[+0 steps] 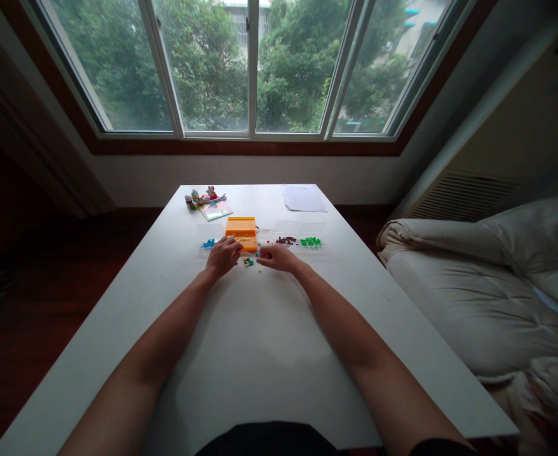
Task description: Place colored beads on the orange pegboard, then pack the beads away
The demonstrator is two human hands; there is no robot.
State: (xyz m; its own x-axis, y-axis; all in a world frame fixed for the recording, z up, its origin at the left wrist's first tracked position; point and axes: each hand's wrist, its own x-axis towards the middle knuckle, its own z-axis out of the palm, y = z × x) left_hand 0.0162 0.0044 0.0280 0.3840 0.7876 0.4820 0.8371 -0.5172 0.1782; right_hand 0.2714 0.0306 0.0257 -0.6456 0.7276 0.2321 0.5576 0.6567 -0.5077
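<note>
My left hand (pixel 224 256) is at the near left edge of an open orange box (pixel 240 224), its fingers bent and drawn together; anything in them is too small to make out. Pale yellow bits (pixel 242 239) lie in the box. To the right, my right hand (pixel 277 258) is closed, thumb against the curled fingers, and what it may pinch is hidden. Between the hands a small cluster of coloured toy bricks (pixel 248 261) rests on the table. Clear boxes beside them hold blue pieces (pixel 208 243), brown pieces (pixel 286 240) and green pieces (pixel 311 242).
Small colourful figures (pixel 202 199) stand at the back left of the white table (pixel 269 342), near a flat booklet (pixel 216 211). White paper sheets (pixel 304 197) lie at the back right. A padded sofa (pixel 478 285) is on the right, and a window (pixel 253 69) is ahead.
</note>
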